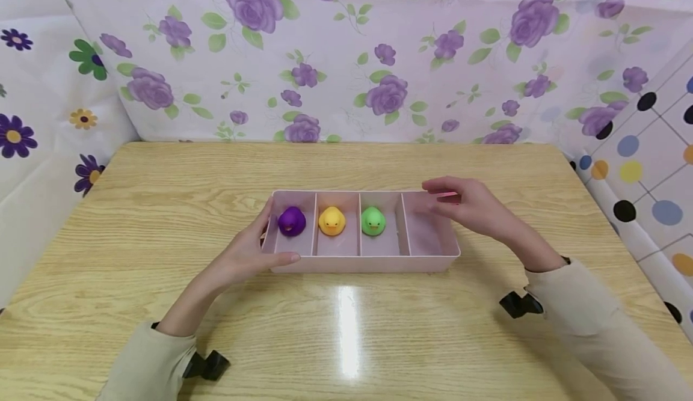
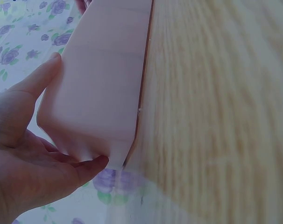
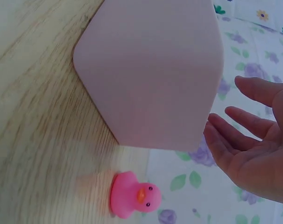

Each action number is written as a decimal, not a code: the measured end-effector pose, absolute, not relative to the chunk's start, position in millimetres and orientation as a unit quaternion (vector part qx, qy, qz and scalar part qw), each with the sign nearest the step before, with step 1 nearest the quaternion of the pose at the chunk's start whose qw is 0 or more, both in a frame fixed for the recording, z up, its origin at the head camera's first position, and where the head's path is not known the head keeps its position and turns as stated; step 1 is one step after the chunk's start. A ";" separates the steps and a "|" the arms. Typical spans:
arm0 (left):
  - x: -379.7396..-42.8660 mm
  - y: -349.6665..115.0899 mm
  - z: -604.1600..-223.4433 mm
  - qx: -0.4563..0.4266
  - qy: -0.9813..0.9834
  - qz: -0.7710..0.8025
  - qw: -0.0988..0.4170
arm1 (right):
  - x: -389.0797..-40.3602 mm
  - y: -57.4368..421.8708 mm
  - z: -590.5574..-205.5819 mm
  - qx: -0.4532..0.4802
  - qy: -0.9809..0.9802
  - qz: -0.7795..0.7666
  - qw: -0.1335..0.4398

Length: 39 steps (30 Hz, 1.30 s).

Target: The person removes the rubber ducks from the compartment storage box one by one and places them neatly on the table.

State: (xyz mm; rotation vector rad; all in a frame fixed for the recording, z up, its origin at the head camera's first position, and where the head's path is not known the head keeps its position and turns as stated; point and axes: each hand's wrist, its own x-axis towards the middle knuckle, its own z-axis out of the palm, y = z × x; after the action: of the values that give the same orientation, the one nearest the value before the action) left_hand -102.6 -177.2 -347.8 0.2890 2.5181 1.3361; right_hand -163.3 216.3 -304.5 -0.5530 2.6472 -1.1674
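A pale pink divided box (image 1: 363, 264) lies across the table, its compartments side by side. From left to right, a purple rubber duck (image 1: 291, 221), a yellow one (image 1: 332, 221) and a green one (image 1: 373, 221) each sit in a compartment; the far-right compartment (image 1: 430, 232) holds none. My left hand (image 1: 251, 251) grips the box's left end, thumb over the front rim. Above the right end hovers my right hand (image 1: 476, 208), its fingers loosely extended and holding nothing. In the right wrist view, a pink rubber duck (image 3: 127, 193) stands on the table beyond the box, mostly hidden in the head view.
The wooden table (image 1: 303, 329) extends around the box on all sides. A floral cloth (image 1: 346, 58) hangs behind its far edge, with patterned sheets on the left (image 1: 43, 118) and right (image 1: 649, 166). Black straps with mounts (image 1: 206, 365) are on both wrists.
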 end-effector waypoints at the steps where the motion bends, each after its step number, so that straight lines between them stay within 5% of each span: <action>1: -102.8 -177.1 -348.1 0.100 0.871 0.462 0.136 | -164.0 213.7 -304.7 -0.190 0.894 -0.393 0.099; 39: -103.3 -177.9 -349.8 0.098 0.868 0.467 0.138 | -174.6 139.5 -306.6 -0.308 0.883 -0.328 0.134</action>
State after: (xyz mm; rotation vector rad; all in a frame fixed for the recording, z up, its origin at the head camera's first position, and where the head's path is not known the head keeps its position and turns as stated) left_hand -103.3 -177.9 -349.8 0.2836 2.5116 1.3501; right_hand -174.6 139.5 -306.6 -0.8921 2.5587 -0.9517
